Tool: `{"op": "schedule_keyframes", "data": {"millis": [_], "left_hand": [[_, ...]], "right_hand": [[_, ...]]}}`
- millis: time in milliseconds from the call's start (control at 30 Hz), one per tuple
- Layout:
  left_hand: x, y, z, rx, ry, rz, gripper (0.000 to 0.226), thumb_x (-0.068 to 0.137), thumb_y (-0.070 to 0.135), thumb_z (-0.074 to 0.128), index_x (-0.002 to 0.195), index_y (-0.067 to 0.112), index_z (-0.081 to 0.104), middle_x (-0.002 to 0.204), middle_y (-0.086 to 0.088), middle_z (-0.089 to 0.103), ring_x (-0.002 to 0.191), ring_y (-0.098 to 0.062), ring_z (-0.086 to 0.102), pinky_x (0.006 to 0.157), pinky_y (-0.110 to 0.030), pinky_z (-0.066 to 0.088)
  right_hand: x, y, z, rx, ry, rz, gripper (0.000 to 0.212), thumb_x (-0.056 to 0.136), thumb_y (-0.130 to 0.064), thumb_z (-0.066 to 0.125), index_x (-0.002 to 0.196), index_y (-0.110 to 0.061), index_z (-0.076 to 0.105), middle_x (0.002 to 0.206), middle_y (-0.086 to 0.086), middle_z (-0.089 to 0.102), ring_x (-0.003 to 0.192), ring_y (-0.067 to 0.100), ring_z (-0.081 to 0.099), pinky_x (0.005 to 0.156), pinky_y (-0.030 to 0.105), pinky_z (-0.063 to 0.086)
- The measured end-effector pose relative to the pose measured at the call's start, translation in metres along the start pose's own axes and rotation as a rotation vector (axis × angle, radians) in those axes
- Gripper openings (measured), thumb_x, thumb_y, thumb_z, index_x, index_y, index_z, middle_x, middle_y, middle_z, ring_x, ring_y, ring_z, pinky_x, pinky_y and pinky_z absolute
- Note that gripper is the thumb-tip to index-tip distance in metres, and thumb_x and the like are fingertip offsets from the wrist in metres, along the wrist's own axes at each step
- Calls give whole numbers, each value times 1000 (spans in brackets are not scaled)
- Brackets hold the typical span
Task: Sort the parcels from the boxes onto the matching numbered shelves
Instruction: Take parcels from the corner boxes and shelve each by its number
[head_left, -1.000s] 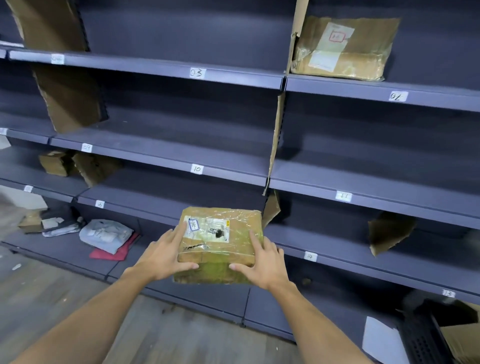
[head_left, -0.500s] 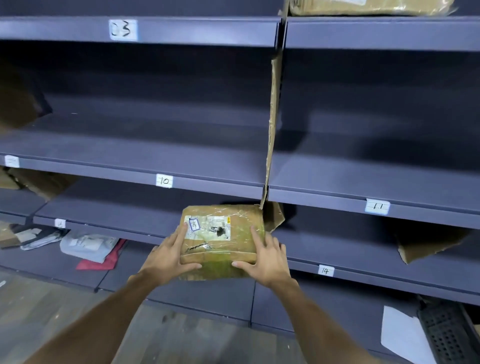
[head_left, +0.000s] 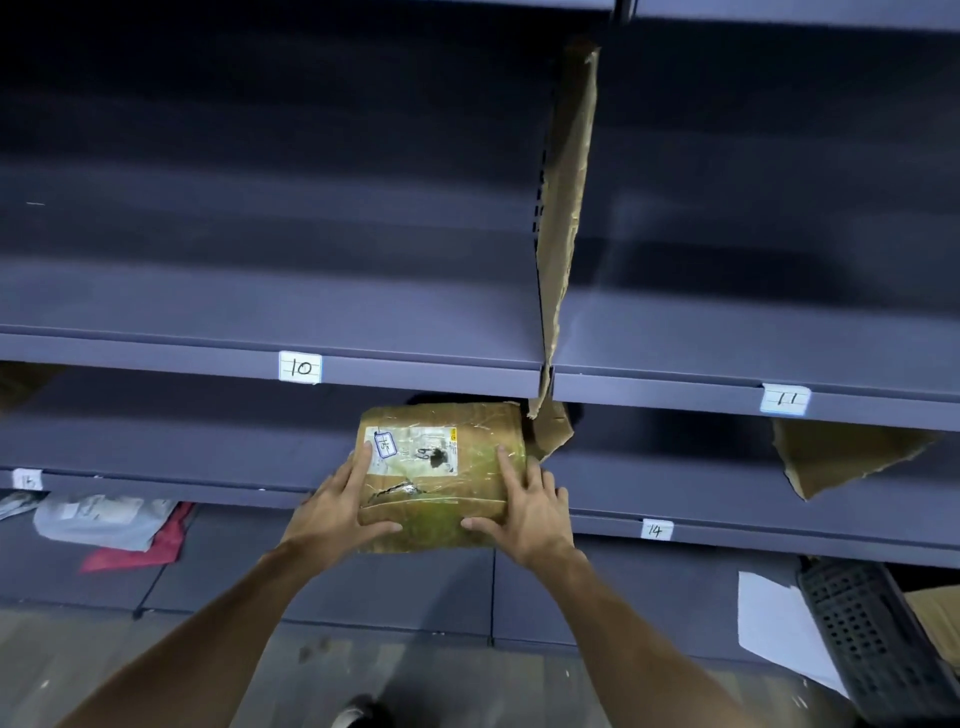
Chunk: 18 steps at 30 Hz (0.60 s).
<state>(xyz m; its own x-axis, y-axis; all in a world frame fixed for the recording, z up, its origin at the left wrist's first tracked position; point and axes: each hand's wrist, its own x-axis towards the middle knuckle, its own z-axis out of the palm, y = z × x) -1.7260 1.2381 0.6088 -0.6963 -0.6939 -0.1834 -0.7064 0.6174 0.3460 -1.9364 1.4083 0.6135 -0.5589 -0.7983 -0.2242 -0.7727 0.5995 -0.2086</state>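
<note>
A brown taped parcel (head_left: 441, 467) with a white label and a small handwritten number tag sits between both my hands, at the front edge of the shelf row under tag 10 (head_left: 300, 368). My left hand (head_left: 332, 512) grips its left side, thumb under the front edge. My right hand (head_left: 524, 512) grips the right side the same way. The parcel's far end reaches under the shelf 10 lip. Shelf tags 11 (head_left: 785, 399) and 14 (head_left: 655, 530) show to the right.
A torn cardboard divider (head_left: 563, 218) hangs between the shelf bays. Another cardboard scrap (head_left: 836, 452) lies on the right shelf. Grey and red soft parcels (head_left: 114, 525) lie on the lowest left shelf. A black perforated crate (head_left: 872, 639) and white paper (head_left: 774, 629) stand at lower right.
The camera has come closer to the shelves and tilted down. Both hands have carried the parcel forward, so its far end now lies under the shelf 10 lip.
</note>
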Motion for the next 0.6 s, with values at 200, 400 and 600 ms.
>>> {"op": "schedule_keyframes", "data": {"millis": [200, 400, 600], "left_hand": [[26, 2, -10, 168, 73, 16, 101, 81, 78, 52, 159, 32, 7, 165, -5, 18, 145, -29, 32, 111, -45, 35], [34, 6, 0, 332, 300, 226, 74, 81, 47, 76, 141, 11, 52, 150, -21, 43, 131, -39, 51, 87, -52, 53], [33, -8, 23, 337, 437, 390, 70, 86, 17, 74, 147, 5, 42, 145, -18, 49, 137, -37, 44, 98, -53, 50]], "right_hand": [[17, -15, -8, -81, 2, 135, 110, 76, -90, 39, 159, -34, -7, 166, 13, 1, 144, 37, 19, 112, 51, 28], [14, -37, 2, -137, 348, 41, 76, 90, -53, 63, 151, -17, 37, 157, 23, 29, 144, 40, 28, 113, 59, 32], [1, -35, 48, -202, 458, -112, 99, 80, -40, 75, 159, -16, 20, 160, 22, 28, 151, 37, 20, 118, 61, 12]]}}
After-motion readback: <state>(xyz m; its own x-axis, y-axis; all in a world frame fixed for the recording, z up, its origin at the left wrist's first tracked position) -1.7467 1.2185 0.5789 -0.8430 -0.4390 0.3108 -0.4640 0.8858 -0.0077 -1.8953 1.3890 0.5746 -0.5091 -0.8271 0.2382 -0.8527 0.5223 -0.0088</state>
